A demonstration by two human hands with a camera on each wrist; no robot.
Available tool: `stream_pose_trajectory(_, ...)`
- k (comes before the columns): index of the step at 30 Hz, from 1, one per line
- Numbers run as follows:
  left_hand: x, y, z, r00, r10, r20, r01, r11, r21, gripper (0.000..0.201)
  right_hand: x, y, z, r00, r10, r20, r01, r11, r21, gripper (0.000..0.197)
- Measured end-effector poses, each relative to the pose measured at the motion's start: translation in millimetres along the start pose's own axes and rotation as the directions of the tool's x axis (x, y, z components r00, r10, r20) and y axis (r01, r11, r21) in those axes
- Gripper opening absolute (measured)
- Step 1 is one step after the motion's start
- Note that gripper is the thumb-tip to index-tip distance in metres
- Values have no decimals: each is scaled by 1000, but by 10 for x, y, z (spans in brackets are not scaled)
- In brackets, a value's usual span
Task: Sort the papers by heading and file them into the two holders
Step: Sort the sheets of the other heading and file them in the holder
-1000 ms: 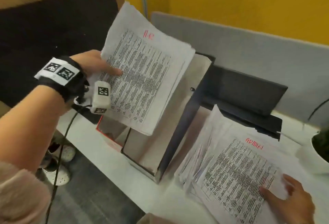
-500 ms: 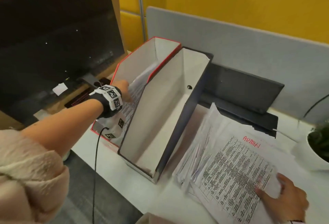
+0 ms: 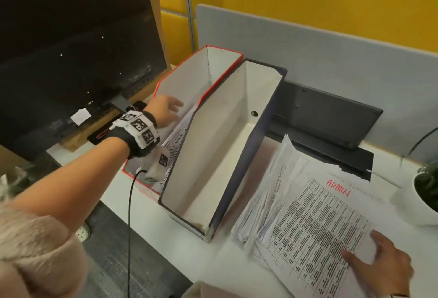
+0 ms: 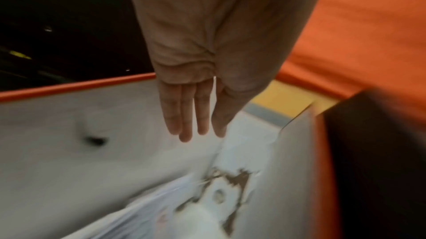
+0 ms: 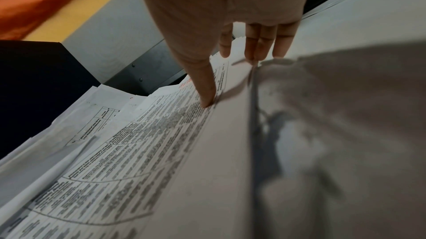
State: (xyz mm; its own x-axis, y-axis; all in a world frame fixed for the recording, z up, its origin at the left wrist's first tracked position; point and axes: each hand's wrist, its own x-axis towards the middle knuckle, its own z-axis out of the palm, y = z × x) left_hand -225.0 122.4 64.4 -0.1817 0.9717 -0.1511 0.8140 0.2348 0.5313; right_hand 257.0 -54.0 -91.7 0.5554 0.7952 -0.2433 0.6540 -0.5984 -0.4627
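Observation:
Two holders stand side by side on the white desk. The red-edged holder has printed sheets leaning in it. The dark blue holder beside it shows no paper inside. My left hand hovers over the red holder's opening, fingers straight, holding nothing. To the right lies a loose pile of printed papers, the top one headed ADMIN in red. My right hand rests on the pile's near corner, with the thumb pressing the top sheet.
A dark monitor stands left of the holders. A grey partition and a black flat device run behind. A white plant pot sits at the right edge. The desk's front edge drops to the floor.
The left hand carried a sheet down into the red holder, let it go, and has lifted slightly with fingers spread. The right hand stayed on the pile.

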Motion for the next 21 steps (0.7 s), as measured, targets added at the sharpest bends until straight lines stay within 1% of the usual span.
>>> stream_pose_trajectory(2, -89, 223, -141, 989, 95, -111, -106, 989, -105, 33, -4, 5, -5, 1000, -8, 10, 8, 1000, -4, 93)
stream_pose_trajectory(3, -157, 376, -202, 976, 145, -165, -170, 974, -148, 29, -8, 9, -9, 1000, -14, 11, 14, 1000, -6, 92)
stream_pose_trajectory(5, -327, 725, -281, 934, 249, -256, -307, 927, -217, 25, -32, 14, -5, 1000, -22, 11, 22, 1000, -2, 90)
stream_pose_trajectory(7, -531, 1102, -294, 874, 366, -319, -450, 857, -252, 22, -65, 4, 1, 1000, -28, 10, 28, 1000, 4, 89)
stream_pose_trajectory(9, -748, 1445, -193, 820, 476, -319, -563, 772, -294, 20, -87, -12, 0, 1000, -21, 0, 21, 999, 27, 87)
stream_pose_trajectory(11, -927, 1712, 50, 782, 561, -273, -623, 691, -366, 19, -96, -30, -4, 1000, -19, -9, 19, 999, 34, 85)
stream_pose_trajectory(12, -1006, 1814, 222, 778, 583, -234, -623, 666, -411, 19, -95, -37, 2, 1000, -22, -11, 22, 999, 32, 84)
stream_pose_trajectory(13, -1079, 1890, 417, 787, 591, -178, -598, 660, -455, 19, -94, -35, 4, 1000, -24, -10, 24, 999, 28, 83)
stream_pose_trajectory(14, -1131, 1933, 636, 802, 587, -111, -560, 676, -478, 18, -95, -32, 6, 1000, -27, -6, 27, 999, 24, 82)
stream_pose_trajectory(15, -1163, 1950, 857, 822, 568, -40, -517, 716, -468, 17, -94, -30, 8, 999, -32, 0, 32, 999, 23, 81)
stream_pose_trajectory(16, -1168, 1932, 1085, 849, 527, 35, -464, 775, -428, 18, -95, -24, 10, 999, -39, 8, 38, 999, 22, 81)
stream_pose_trajectory(18, -1131, 1820, 1514, 897, 393, 203, -325, 897, -299, 22, -99, -16, 7, 998, -60, 23, 60, 998, 19, 79)
stream_pose_trajectory(19, -1113, 1740, 1701, 906, 302, 295, -247, 946, -210, 25, -105, -15, 5, 997, -74, 31, 74, 997, 20, 78)
stream_pose_trajectory(20, -1100, 1653, 1866, 904, 214, 370, -183, 976, -118, 29, -112, -14, 2, 995, -89, 39, 88, 996, 23, 77)
stream_pose_trajectory(21, -1093, 1573, 2010, 900, 140, 413, -137, 990, -38, 32, -121, -14, -2, 994, -103, 47, 102, 994, 27, 77)
